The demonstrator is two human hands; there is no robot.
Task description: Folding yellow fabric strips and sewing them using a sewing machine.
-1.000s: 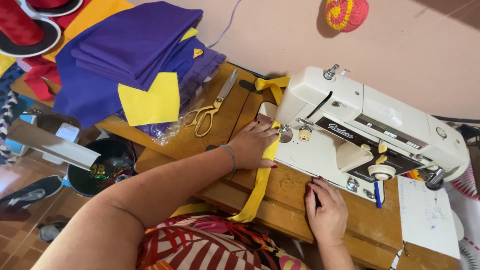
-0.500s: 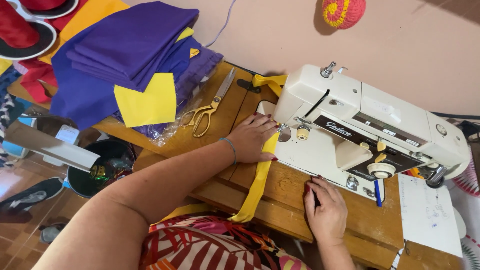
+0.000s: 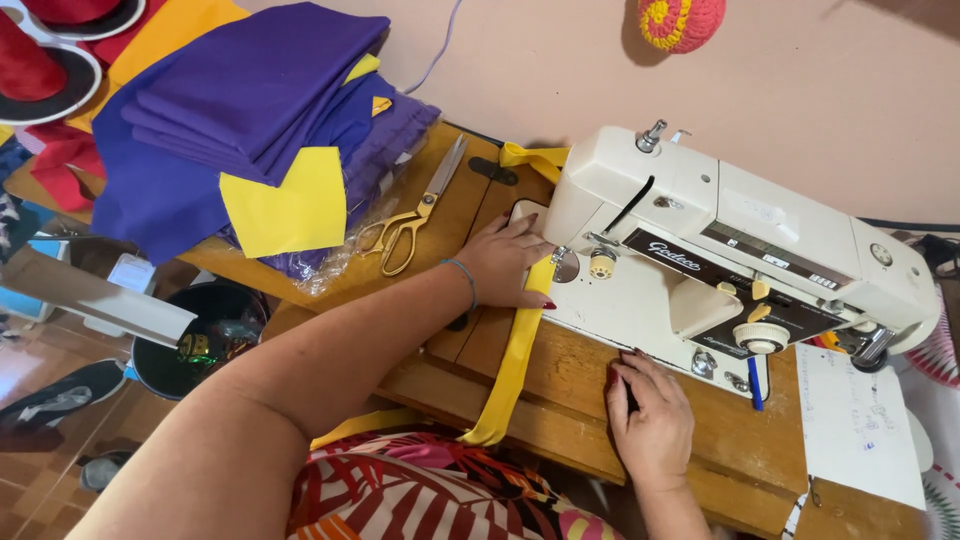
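One white sewing machine [image 3: 740,260] stands on the one wooden worktop [image 3: 560,400]. One long yellow fabric strip [image 3: 515,360] runs under its needle. One pair of gold-handled scissors [image 3: 412,215] lies to the left. One pile of purple cloth [image 3: 240,110] holds two visible yellow pieces [image 3: 285,210]. One sheet of white paper [image 3: 860,425] lies at the right. One crocheted ball [image 3: 680,22] hangs on the wall. Two hands show: the left hand [image 3: 505,262] and the right hand [image 3: 650,420].

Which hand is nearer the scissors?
Left. The left hand lies on the yellow fabric strip just right of the scissors; the right hand rests farther off at the table's front edge.
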